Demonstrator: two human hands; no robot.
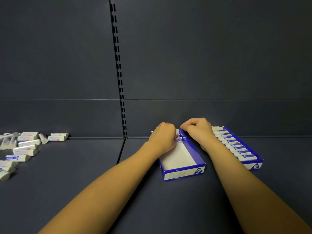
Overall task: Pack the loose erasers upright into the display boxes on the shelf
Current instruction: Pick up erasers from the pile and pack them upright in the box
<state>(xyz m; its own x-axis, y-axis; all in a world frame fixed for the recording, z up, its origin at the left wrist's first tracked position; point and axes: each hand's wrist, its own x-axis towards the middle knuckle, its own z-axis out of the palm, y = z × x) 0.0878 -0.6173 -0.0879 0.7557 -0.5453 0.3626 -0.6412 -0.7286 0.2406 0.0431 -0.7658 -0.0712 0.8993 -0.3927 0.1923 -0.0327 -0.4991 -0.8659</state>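
Right now both hands sit at the far end of the near box, a blue-and-white tray whose long axis runs away from the viewer, angled slightly left at the far end. Left hand has its fingers curled down onto a few packed erasers at that far end; they lie crosswise to the box, ends facing its side walls, red-and-blue labels showing. Whether the fingers actually pinch one, cannot tell, they are hidden behind the knuckles. Right hand is curled with thumb and fingertips pressed together at the box's far right corner; what it holds, if anything, is hidden. Most of the near box shows bare white floor. Just to the right, the second box lies parallel, filled front to back with a row of erasers, partly hidden by the right forearm. Loose erasers lie scattered flat far left on the dark shelf, pointing every which way. Slotted upright splits the back panel.
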